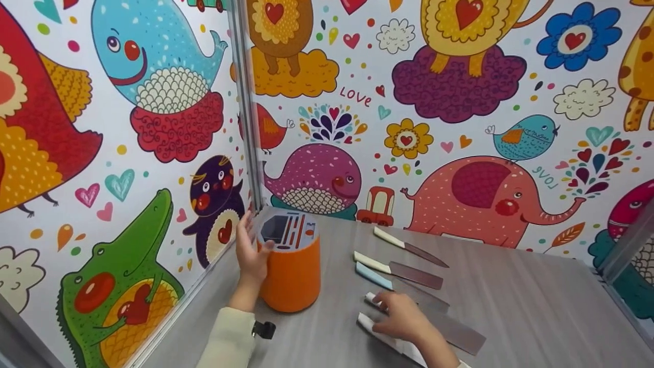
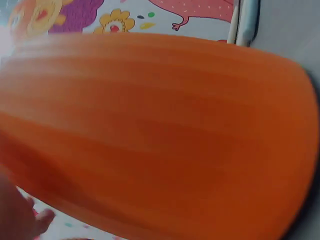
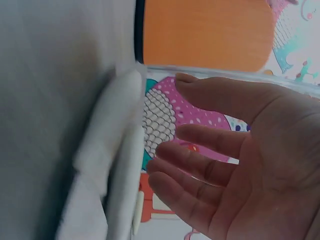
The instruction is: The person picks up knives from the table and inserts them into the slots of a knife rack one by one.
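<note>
An orange knife block [image 1: 291,278] with a grey slotted top stands upright on the left of the table. Against its upper left side my left hand [image 1: 251,255] rests with fingers extended; the block's orange wall [image 2: 160,135] fills the left wrist view. My right hand [image 1: 403,317] hovers over the two nearest knives, a white-handled knife [image 1: 369,324] and a white-handled cleaver [image 1: 462,335], partly hiding both. In the right wrist view its fingers are loosely bent and apart from the white handle [image 3: 107,130]. Just beyond lies a knife with a light blue handle [image 1: 373,276].
Farther back on the grey table [image 1: 531,301] lie a cream-handled cleaver [image 1: 416,275] and a cream-handled pointed knife [image 1: 391,237]. All blades point right. Walls with cartoon animals [image 1: 327,174] bound the table on the left and at the back.
</note>
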Action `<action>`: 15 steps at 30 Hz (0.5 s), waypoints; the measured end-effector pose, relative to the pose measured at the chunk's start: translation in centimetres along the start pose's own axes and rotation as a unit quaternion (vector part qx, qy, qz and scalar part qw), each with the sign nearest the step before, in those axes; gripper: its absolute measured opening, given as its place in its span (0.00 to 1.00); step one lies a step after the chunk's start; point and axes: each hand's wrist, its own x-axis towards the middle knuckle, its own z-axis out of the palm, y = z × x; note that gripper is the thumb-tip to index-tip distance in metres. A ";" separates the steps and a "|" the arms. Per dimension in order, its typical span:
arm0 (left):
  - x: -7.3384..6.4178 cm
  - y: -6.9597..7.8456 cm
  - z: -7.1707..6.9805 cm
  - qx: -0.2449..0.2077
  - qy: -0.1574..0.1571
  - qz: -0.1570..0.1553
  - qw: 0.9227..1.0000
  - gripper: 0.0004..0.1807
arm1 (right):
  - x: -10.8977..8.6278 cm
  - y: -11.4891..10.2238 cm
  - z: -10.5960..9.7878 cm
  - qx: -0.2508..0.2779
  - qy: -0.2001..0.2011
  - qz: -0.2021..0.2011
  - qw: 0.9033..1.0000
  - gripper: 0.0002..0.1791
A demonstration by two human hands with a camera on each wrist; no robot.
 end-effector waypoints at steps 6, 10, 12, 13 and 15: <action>-0.9 -3.4 -0.7 -0.122 -0.076 -0.080 0.986 0.64 | 0.2 -0.5 1.5 -0.034 -0.005 -0.008 0.999 0.26; -1.1 -4.2 -0.6 -0.146 -0.093 -0.075 0.982 0.65 | 0.2 -0.3 1.9 -0.038 -0.010 0.009 0.999 0.25; -1.2 -4.3 -0.5 -0.145 -0.098 -0.079 0.981 0.67 | 0.2 0.0 2.0 -0.039 -0.009 0.005 0.999 0.24; -1.2 -4.2 -0.5 -0.143 -0.100 -0.081 0.981 0.68 | 0.1 0.1 2.1 -0.038 -0.007 -0.002 0.999 0.24; -1.2 -4.2 -0.4 -0.137 -0.104 -0.086 0.981 0.67 | 0.1 0.4 2.2 -0.039 -0.003 -0.016 0.999 0.24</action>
